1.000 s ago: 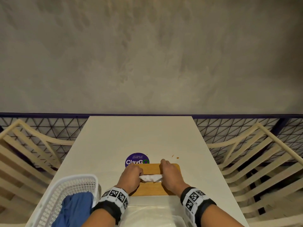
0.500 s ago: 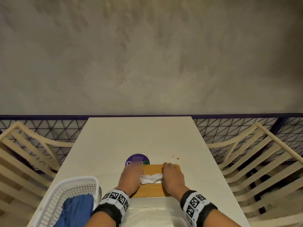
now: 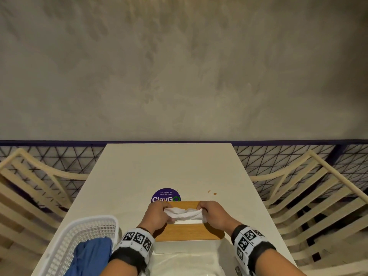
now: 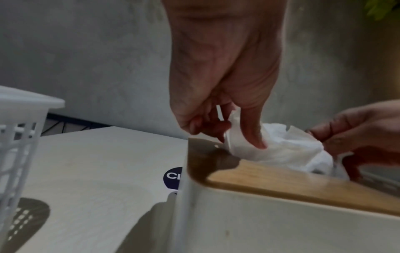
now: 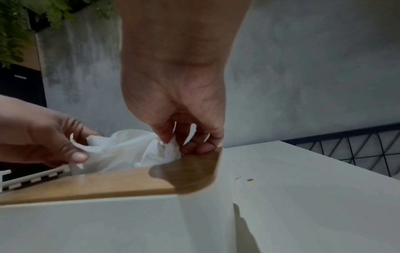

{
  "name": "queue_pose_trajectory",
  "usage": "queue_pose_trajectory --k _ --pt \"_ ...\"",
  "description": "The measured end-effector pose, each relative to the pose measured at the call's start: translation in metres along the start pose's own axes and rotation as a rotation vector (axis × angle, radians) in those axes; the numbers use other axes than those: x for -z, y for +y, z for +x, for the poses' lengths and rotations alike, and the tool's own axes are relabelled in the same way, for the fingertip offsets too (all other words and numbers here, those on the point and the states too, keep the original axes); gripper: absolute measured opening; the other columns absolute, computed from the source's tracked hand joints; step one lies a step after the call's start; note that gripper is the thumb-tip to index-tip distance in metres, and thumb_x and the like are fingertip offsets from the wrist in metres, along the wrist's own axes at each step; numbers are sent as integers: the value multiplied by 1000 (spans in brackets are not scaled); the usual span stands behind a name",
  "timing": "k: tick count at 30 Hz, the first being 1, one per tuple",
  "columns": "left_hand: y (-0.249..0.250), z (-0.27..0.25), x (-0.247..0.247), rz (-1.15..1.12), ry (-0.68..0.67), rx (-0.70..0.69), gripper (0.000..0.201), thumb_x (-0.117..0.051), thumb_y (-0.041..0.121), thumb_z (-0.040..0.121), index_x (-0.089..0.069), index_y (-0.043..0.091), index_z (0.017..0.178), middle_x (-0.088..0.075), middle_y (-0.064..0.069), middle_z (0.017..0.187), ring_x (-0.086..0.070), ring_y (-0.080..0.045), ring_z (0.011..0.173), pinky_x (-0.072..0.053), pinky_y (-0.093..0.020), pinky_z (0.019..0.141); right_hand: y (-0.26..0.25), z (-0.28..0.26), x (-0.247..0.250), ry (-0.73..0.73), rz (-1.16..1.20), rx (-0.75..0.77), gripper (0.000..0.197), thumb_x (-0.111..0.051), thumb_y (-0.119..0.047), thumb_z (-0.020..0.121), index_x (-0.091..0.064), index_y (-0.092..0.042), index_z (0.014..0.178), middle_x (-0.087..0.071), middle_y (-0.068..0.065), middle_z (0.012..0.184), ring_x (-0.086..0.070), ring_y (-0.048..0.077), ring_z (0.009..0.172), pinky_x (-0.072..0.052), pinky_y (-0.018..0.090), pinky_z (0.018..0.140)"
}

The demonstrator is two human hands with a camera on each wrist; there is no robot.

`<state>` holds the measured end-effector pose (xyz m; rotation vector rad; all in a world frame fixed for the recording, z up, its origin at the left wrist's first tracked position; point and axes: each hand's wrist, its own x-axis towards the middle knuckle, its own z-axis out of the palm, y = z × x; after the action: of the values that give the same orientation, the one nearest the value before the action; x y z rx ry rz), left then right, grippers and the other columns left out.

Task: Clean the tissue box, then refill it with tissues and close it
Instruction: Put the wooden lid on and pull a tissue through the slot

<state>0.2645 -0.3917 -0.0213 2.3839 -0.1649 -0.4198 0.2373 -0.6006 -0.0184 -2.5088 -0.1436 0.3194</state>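
Note:
A white tissue box with a wooden lid (image 3: 189, 232) (image 4: 303, 184) (image 5: 97, 186) stands on the table in front of me. A white tissue (image 3: 184, 214) (image 4: 277, 150) (image 5: 125, 147) rises crumpled out of the slot in the lid. My left hand (image 3: 159, 215) (image 4: 229, 130) pinches the tissue's left end between thumb and fingers. My right hand (image 3: 214, 213) (image 5: 186, 142) pinches its right end, with fingertips close to the lid's far edge. The tissue is stretched between both hands just above the slot.
A white plastic basket (image 3: 79, 242) (image 4: 19, 137) holding a blue cloth (image 3: 89, 255) stands at my left. A clear plastic wrap (image 3: 189, 263) lies in front of the box. A purple round sticker (image 3: 166, 196) and small orange spots (image 3: 212, 192) mark the white table (image 3: 169, 168). Slatted chairs flank it.
Both hands have lifted the tissue a little higher out of the slot and spread it wider. The box and the basket have stayed where they were.

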Motion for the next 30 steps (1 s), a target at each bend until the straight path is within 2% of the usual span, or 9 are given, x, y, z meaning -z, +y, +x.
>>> queue_pose_trajectory --k 2,4,7,10,13,16,18,22,30 --pt "0 -1 2 -59 -20 18 11 -64 8 80 -68 14 72 -60 0 71 -50 -10 66 -37 -19 61 4 -2 -5 40 -10 22 9 -54 -11 88 -57 -18 93 -53 0 86 -46 18 80 -31 22 59" --pt "-5 -2 2 -134 3 66 31 -57 7 85 -55 15 55 -50 2 52 -44 -6 47 -32 -18 50 6 -4 -9 54 -20 0 15 -66 -19 80 -52 -19 84 -51 -2 81 -44 16 76 -29 19 56" --pt "-7 -4 2 -261 1 127 25 -54 11 90 -66 13 67 -54 5 35 -52 -2 42 -37 -14 48 9 -2 -4 108 27 -58 19 -56 -7 88 -54 -15 71 -57 2 76 -51 15 75 -33 20 59" --pt "-6 -7 2 -406 16 154 19 -57 10 90 -67 12 74 -62 1 45 -56 -3 40 -42 -16 47 13 0 4 165 128 -93 36 -45 -1 93 -50 -20 64 -55 -1 66 -49 13 67 -33 11 54" --pt "-2 -9 2 -467 34 155 14 -56 13 92 -64 12 80 -64 -4 55 -54 -2 33 -43 -12 42 12 1 3 167 124 -65 38 -43 -5 96 -42 -23 63 -48 -5 61 -48 19 65 -31 15 51" --pt "-2 -9 2 -426 47 148 14 -54 17 93 -64 14 83 -64 -1 50 -51 -1 31 -42 -10 42 9 -3 0 153 158 -36 18 -57 -24 92 -50 -15 78 -55 1 76 -52 21 76 -32 22 58" --pt "-2 -9 2 -414 50 147 14 -54 17 93 -65 11 89 -64 -2 53 -52 0 31 -42 -8 41 9 -5 -4 105 65 -23 25 -72 -31 80 -55 -15 87 -50 0 85 -50 19 81 -32 20 58" --pt "-3 -6 0 -393 41 154 20 -53 20 94 -67 9 102 -65 -2 52 -50 -3 36 -43 -11 45 14 -1 3 62 28 -32 36 -63 -16 87 -45 -25 57 -47 1 75 -43 13 69 -28 13 54" --pt "-7 -1 -1 -383 43 170 27 -50 25 95 -63 8 111 -66 0 52 -54 -10 47 -44 -17 53 30 0 11 -7 293 -25 30 -59 -12 92 -51 -23 65 -41 -7 60 -36 5 56 -27 17 54"
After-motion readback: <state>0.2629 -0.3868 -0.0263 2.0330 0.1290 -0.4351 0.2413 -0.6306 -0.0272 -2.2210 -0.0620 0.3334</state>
